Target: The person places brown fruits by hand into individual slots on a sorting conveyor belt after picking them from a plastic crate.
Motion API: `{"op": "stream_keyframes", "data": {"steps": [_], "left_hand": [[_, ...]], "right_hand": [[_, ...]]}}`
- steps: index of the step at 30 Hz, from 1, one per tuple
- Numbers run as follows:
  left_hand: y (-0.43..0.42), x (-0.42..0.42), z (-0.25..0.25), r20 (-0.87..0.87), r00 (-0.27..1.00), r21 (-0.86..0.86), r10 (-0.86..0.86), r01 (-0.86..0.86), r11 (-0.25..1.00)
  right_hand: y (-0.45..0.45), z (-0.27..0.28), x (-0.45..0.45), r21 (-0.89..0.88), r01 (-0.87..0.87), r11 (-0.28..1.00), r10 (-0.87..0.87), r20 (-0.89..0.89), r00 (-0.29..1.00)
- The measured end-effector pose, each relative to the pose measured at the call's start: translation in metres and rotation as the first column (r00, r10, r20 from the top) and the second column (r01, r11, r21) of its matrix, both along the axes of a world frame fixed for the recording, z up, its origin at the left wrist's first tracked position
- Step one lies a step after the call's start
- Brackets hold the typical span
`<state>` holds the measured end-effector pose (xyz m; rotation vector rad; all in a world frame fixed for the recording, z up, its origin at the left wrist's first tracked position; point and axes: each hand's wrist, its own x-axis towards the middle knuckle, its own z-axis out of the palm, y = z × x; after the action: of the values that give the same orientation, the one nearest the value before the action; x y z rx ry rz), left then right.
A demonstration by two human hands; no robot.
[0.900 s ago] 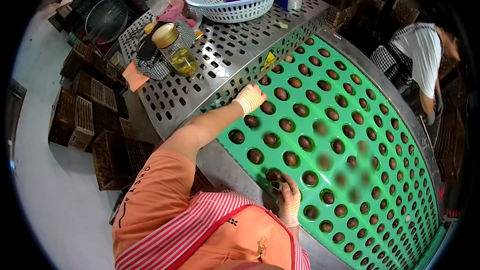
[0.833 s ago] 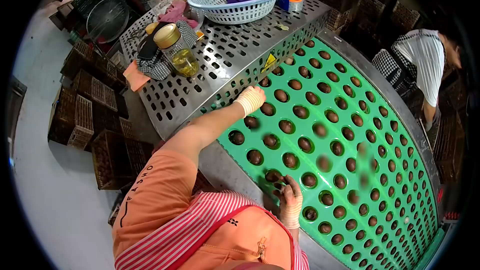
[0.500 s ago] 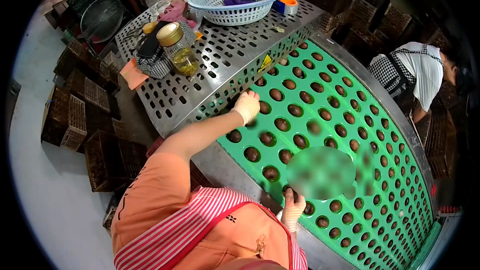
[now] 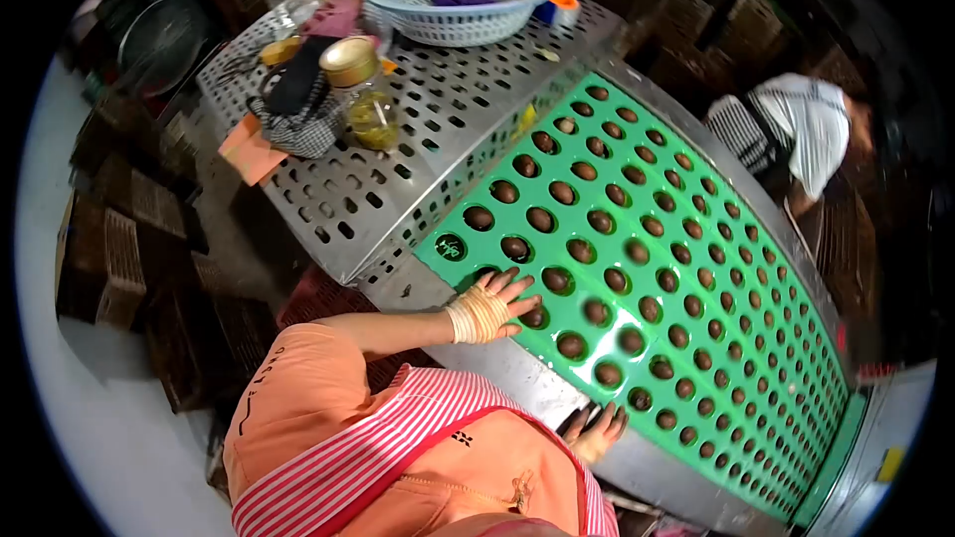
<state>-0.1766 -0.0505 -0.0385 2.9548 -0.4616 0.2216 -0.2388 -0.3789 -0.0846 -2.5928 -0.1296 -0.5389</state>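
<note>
In front of me a green panel (image 4: 622, 316) slopes away, its rows of round holes filled with brown, egg-like rounds (image 4: 571, 345). My left hand (image 4: 487, 308), with a pale band round the palm, has its fingers spread over the panel's near left edge, among the rounds. Whether its fingertips touch one is not clear. One hole near that corner (image 4: 450, 247) looks dark, without a brown round. Lower down, my right hand (image 4: 597, 435) has its fingers apart over the metal border (image 4: 542, 388), close to the panel's near edge. I see nothing held in either hand.
A perforated metal table (image 4: 418, 159) adjoins the panel on the left. It carries a pale blue basket (image 4: 458, 25) with purple cloth, a gold-lidded jar (image 4: 368, 104) and a checked bag (image 4: 303, 119). Brown crates (image 4: 114, 249) stand left. Across the panel a person (image 4: 796, 129) bends over.
My left hand came back towards me from the panel's far left part and its fingers spread. My right hand drew off the panel to its metal border. The view shifted slightly.
</note>
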Motion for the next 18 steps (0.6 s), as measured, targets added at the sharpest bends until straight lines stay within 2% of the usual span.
{"op": "stream_keyframes", "data": {"steps": [1, 2, 4, 5, 6, 7, 9, 10, 13, 14, 16, 17, 18], "left_hand": [[0.008, 0.001, 0.002, -0.003, 1.000, 0.010, 0.012, -0.012, 1.000], [0.013, 0.006, 0.005, -0.014, 1.000, 0.019, -0.010, 0.010, 1.000], [0.033, 0.014, 0.043, -0.350, 0.937, -0.031, 0.027, -0.040, 0.999], [0.043, 0.013, 0.055, -0.391, 0.920, -0.027, 0.040, -0.055, 0.998], [0.073, -0.001, 0.010, 0.002, 0.999, -0.005, -0.040, 0.040, 0.999], [0.093, 0.012, 0.005, 0.042, 0.996, -0.025, -0.073, 0.074, 0.997], [0.122, 0.028, 0.001, 0.071, 0.992, -0.121, -0.108, 0.116, 0.986], [0.135, 0.022, 0.002, 0.093, 0.989, -0.154, -0.110, 0.124, 0.980], [0.152, 0.000, 0.007, 0.116, 0.969, -0.234, -0.216, 0.238, 0.943], [0.135, -0.009, 0.019, 0.095, 0.961, -0.347, -0.259, 0.276, 0.896], [0.114, -0.019, 0.032, 0.023, 0.938, -0.507, -0.345, 0.308, 0.805], [0.101, -0.024, 0.036, 0.032, 0.915, -0.522, -0.402, 0.358, 0.774], [0.084, -0.032, 0.044, 0.030, 0.870, -0.590, -0.492, 0.413, 0.694]], "right_hand": [[0.009, -0.004, 0.002, 0.038, 0.012, 0.999, -0.013, 0.025, 1.000], [0.020, -0.003, 0.005, 0.002, -0.001, 1.000, 0.001, 0.061, 0.998], [0.051, 0.019, 0.004, 0.024, 0.016, 1.000, -0.012, -0.140, 0.990], [0.062, 0.004, 0.000, -0.050, 0.026, 0.998, -0.031, -0.093, 0.995], [0.080, 0.009, -0.008, 0.018, 0.011, 1.000, -0.010, -0.087, 0.996], [0.099, 0.001, 0.006, 0.013, 0.037, 0.999, -0.037, 0.039, 0.999], [0.127, 0.000, 0.024, 0.129, 0.021, 0.991, -0.041, 0.155, 0.987], [0.143, 0.011, 0.016, 0.174, 0.038, 0.984, -0.060, 0.123, 0.991], [0.192, -0.002, -0.001, 0.183, 0.113, 0.977, -0.147, 0.189, 0.971], [0.194, 0.003, -0.009, 0.130, 0.111, 0.985, -0.137, 0.215, 0.967], [0.216, 0.022, -0.020, 0.271, 0.170, 0.947, -0.227, 0.196, 0.954], [0.221, 0.028, -0.028, 0.338, 0.184, 0.923, -0.251, 0.166, 0.954], [0.227, 0.028, -0.041, 0.375, 0.213, 0.902, -0.294, 0.172, 0.940]]}}
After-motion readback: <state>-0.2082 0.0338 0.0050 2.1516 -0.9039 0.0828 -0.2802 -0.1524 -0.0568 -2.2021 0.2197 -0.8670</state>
